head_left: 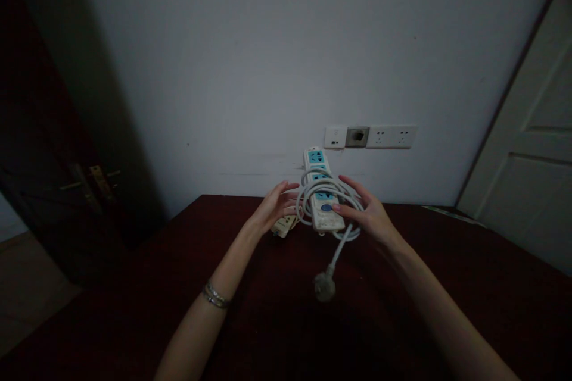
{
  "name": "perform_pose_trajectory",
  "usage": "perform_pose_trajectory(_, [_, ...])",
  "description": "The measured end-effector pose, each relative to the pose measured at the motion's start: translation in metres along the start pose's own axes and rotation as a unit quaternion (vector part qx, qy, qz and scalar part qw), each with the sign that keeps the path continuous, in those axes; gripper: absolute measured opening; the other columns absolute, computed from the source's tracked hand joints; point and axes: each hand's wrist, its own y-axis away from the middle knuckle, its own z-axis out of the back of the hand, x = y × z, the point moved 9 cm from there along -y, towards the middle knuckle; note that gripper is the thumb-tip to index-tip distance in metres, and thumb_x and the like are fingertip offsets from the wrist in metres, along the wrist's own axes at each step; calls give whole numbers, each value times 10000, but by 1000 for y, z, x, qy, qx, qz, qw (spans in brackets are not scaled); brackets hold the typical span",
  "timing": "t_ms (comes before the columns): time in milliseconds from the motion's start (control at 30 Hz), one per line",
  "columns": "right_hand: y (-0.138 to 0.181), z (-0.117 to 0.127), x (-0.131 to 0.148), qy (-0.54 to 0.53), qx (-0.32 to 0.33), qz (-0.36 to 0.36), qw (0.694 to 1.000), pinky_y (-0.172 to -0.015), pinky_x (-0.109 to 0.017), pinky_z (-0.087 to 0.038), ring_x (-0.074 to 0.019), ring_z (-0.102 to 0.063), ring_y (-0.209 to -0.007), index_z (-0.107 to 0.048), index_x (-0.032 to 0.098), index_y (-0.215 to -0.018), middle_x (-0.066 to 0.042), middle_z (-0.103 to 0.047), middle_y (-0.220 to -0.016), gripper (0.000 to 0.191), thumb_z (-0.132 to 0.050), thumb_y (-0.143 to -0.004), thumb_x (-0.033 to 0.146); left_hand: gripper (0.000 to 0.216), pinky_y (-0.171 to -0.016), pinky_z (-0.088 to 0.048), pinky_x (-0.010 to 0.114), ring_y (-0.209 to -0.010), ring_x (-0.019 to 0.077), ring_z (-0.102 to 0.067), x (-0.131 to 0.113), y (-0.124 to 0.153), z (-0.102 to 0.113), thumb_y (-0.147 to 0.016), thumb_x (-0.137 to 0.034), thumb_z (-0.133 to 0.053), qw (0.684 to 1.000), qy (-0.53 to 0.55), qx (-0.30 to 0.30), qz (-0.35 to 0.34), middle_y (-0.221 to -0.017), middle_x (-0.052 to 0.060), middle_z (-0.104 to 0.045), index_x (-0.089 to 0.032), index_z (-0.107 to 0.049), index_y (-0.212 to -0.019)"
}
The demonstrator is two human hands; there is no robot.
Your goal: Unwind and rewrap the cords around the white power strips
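A white power strip (328,219) with blue socket faces is held up, tilted, over the dark red table. Its white cord (302,197) is looped around it in several coils. From the coils the plug (324,287) hangs down toward me. My right hand (369,212) grips the strip and coils from the right, thumb near the blue switch. To the left, my left hand (279,205) has its fingers stretched out toward the coils, and whether they touch the cord I cannot tell. Behind my left hand lies a second, yellowish power strip (282,226), partly hidden.
The dark red table (277,321) meets a pale wall (250,71). Wall sockets (389,137) sit above its back edge, beside a grey wall plate (357,137). A dark door with a handle (102,181) stands at left, a white door (536,166) at right.
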Motion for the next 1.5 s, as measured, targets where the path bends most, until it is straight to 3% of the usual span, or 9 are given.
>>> perform_pose_trajectory(100, [5,-14,-1,11,39,-12,999,-761,-350,-518,-247,-646,-875,-358,151,-1351,-100,-680,-983,907,-766,-550,268,456,-643,-506,306,-692,177,-621,0,6,-21,-763,-508,-577,999,22,37,0,-887,117,-655,-130,-608,-1016])
perform_pose_trajectory(233, [7,-27,-6,28,70,6,997,-814,-372,-505,-232,-641,-901,-348,166,-1349,-93,-669,-1023,873,-747,-582,286,316,-680,-501,277,-702,162,-628,-5,10,-28,-719,-328,-680,999,15,-2,-41,-861,100,-669,-116,-626,-947])
perform_pose_trajectory(500, [3,-29,-9,77,66,73,992,-960,-387,-426,-226,-563,-1076,-482,196,-1236,-95,-575,-1205,667,-726,-633,340,229,-588,-490,251,-590,128,-602,-7,9,-12,-672,-244,-695,995,12,-89,-41,-734,68,-667,-96,-642,-838])
perform_pose_trajectory(667, [-5,-11,-27,46,54,-39,997,-795,-376,-528,-239,-578,-1042,-477,222,-1224,-120,-484,-1310,576,-647,-712,424,316,-620,-499,248,-639,131,-615,-27,12,7,-633,-241,-722,979,8,-155,-131,-794,61,-669,-103,-616,-897])
perform_pose_trajectory(800, [0,-10,-53,45,171,-144,974,-709,-312,-542,-222,-609,-981,-505,209,-1205,-121,-578,-1196,539,-664,-721,388,368,-699,-503,266,-711,141,-632,-36,14,22,-621,-260,-733,962,21,-200,-186,-853,57,-669,-118,-592,-929])
perform_pose_trajectory(933, [21,-17,-89,108,315,-227,915,-609,-208,-508,-181,-632,-875,-615,185,-1089,-87,-664,-1041,496,-749,-628,312,374,-713,-506,274,-742,155,-640,-31,12,29,-622,-275,-737,956,44,-221,-190,-864,57,-671,-122,-588,-929])
perform_pose_trajectory(1033, [35,-23,-108,122,380,-255,881,-574,-183,-491,-153,-632,-797,-662,185,-1030,-68,-677,-993,463,-765,-590,287,362,-700,-508,273,-725,149,-637,-28,11,33,-621,-261,-738,951,67,-232,-194,-848,49,-669,-126,-584,-919])
perform_pose_trajectory(1333, [15,-25,-113,133,319,-211,914,-638,-231,-498,-155,-639,-802,-634,149,-927,-61,-672,-874,345,-696,-681,383,307,-655,-494,244,-641,117,-619,-27,10,48,-603,-204,-745,929,142,-260,-221,-767,24,-664,-118,-603,-861])
perform_pose_trajectory(1500, [10,-3,-80,186,292,-182,920,-645,-247,-509,-170,-639,-832,-645,162,-937,-68,-677,-905,319,-657,-723,397,269,-641,-494,239,-621,113,-613,-30,11,53,-612,-183,-727,925,159,-262,-224,-743,19,-656,-114,-598,-839])
